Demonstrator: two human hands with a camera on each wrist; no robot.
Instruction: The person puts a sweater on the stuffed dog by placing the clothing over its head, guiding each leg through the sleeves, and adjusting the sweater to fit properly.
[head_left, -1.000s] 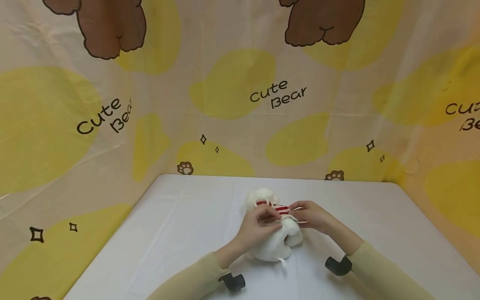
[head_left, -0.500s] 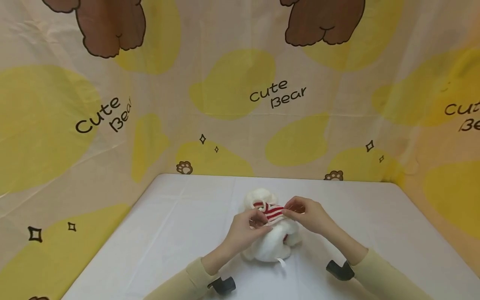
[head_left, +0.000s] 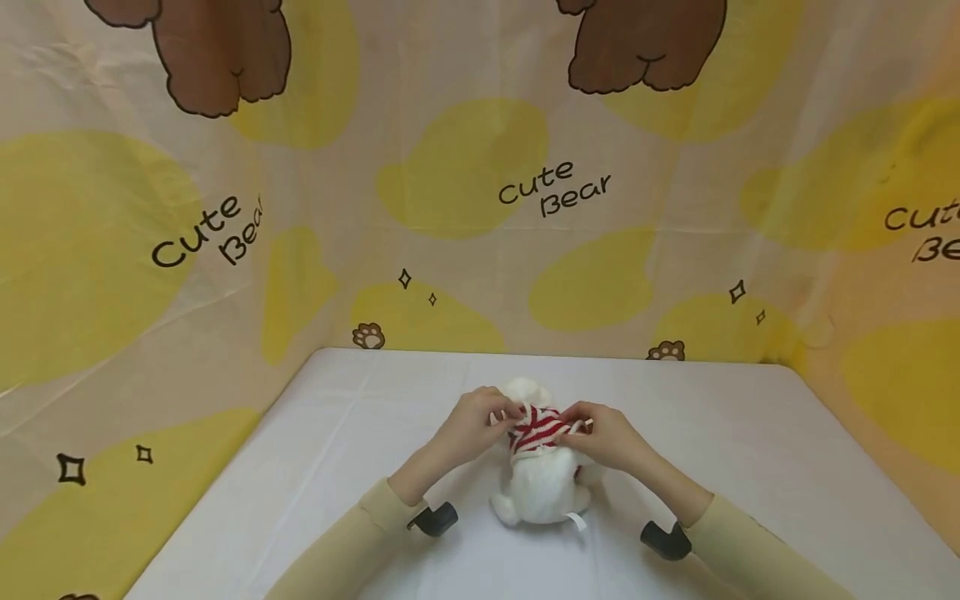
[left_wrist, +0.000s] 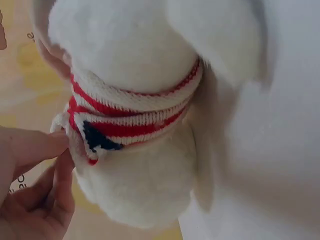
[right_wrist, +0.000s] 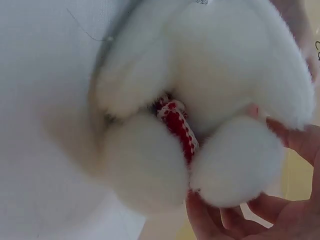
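Note:
A white plush toy [head_left: 543,487] lies on the table with its back up and its tag end toward me. Round its middle sits a red-and-white striped knitted sweater [head_left: 538,435], with a dark blue patch [left_wrist: 97,139] in the left wrist view. At the toy's far left, my left hand [head_left: 472,423] pinches the sweater's white edge between thumb and finger. My right hand [head_left: 607,435] grips the sweater's right side, its fingers curled about a stubby plush arm [right_wrist: 240,165]. The right fingertips are partly hidden behind the toy in the right wrist view.
The white table [head_left: 375,467] extends round the toy. Printed fabric [head_left: 450,192] hangs behind it and along both sides. A black curved mount [head_left: 437,520] is on the left wrist, and another black mount [head_left: 666,542] is on the right.
My left hand has moved up and away from the toy's body to the sweater's far left edge. The right hand shifted slightly. The toy has turned straighter, and more of the striped sweater shows.

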